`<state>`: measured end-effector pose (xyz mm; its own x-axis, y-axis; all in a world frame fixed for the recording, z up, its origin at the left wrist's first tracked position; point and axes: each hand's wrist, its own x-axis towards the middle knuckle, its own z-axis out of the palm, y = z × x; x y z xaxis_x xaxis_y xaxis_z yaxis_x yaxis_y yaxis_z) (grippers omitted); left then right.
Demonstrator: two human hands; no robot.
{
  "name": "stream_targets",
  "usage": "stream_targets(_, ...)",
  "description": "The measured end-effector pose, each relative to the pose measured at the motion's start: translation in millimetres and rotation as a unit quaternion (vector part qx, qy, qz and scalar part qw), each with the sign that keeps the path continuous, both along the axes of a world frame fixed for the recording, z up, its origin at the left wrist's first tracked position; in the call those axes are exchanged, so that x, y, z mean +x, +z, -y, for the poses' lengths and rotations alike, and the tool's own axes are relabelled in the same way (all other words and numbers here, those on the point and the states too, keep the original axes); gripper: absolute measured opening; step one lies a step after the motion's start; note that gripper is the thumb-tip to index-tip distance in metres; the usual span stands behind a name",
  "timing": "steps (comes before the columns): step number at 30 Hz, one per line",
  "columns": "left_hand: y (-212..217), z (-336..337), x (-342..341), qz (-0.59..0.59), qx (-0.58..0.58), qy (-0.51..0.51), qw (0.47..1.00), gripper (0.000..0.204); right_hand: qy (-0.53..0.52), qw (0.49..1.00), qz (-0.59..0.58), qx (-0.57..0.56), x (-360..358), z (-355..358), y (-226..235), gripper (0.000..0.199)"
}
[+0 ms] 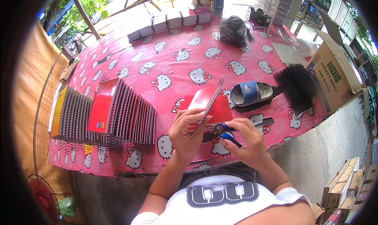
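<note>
Centrally, just above the near edge of the table (244,39), a red spiral-bound notebook (208,105) is held tilted, its glossy cover bright and its metal coil running as a fine ridged line along the upper right side. The left hand (188,131) is wrapped around the notebook's lower end, fingers curled over the cover. The right hand (247,143) is clenched on the blue handles of a pair of pliers (225,131), whose dark metal tip is brought to the bottom of the coil.

The table is covered with a pink plastic cloth printed with white cartoon cat heads. To the left, a long fanned row of finished notebooks (106,116) is laid out, the overlapping spines forming a ribbed purple-grey surface, with one red cover resting on top. To the right, a blue and white sandal (250,93) and a bristly bundle of black binding coils (296,85) are seen, with a brown cardboard box (334,81) beyond.
</note>
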<state>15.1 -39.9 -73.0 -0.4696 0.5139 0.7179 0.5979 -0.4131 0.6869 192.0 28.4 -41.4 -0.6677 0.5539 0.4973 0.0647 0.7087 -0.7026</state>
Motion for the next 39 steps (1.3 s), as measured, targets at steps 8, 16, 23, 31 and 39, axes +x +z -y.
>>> stream_targets(8, 8.1, 2.0, 3.6, -0.036, -0.024, 0.009, 0.999, 0.027, -0.027, 0.999, 0.023, 0.024, -7.9, 5.8, 9.4, 0.046)
stream_targets(16, 7.5, 4.4, 11.6, 0.001, -0.060, 0.033, 0.998, 0.041, -0.006, 1.000, 0.018, -0.016, -14.1, 4.4, 0.5, 0.042)
stream_targets(23, -1.0, 0.6, 11.9, -0.110, 0.016, 0.052, 0.992, 0.043, 0.196, 0.796, 0.008, -0.572, -6.1, -16.2, -25.4, 0.035)
stream_targets(31, 18.2, -1.1, -10.9, -0.089, 0.032, 0.075, 0.993, 0.046, -0.128, 0.934, 0.195, 0.272, 30.1, -43.7, -31.9, 0.046)
stream_targets(39, 84.0, 75.7, -57.3, -0.119, 0.204, 0.357, 0.904, 0.049, 0.214, 0.948, -0.220, 0.082, -153.7, -47.8, 74.7, 0.053)
